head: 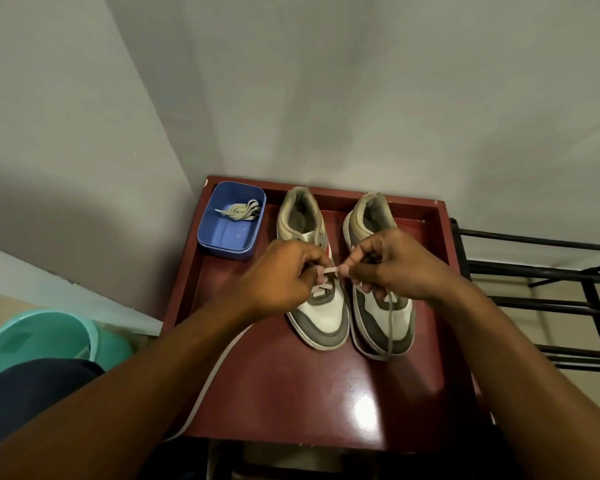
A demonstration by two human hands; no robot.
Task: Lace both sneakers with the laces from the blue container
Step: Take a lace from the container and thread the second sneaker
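Closest, down on the left, is a green tub (49, 334). Next to it is a red table (291, 393), and both arms reach out over it.

The left hand (284, 275) and the right hand (395, 268) are close together, a little above the shoes. Each hand pinches the same lace (331, 269) with curled fingers. A short bit of the lace goes straight from one hand to the other. A long bit hangs down from the right hand, runs over the toe of the right shoe (378, 306) and bends onto the table.

The left shoe (321, 317) sits just beside the right shoe, with the toes pointing this way. One bar of lace goes across the low holes of the left shoe. The hands hide the rest of the holes.

Farther back, in the left corner of the table, is the blue box (222, 244). It sits near the heel of the left shoe. A second lace (239, 211) lies bunched up inside it, at the far end.

On the right is a black rack (551, 271). Behind it all is a gray wall (326, 98).
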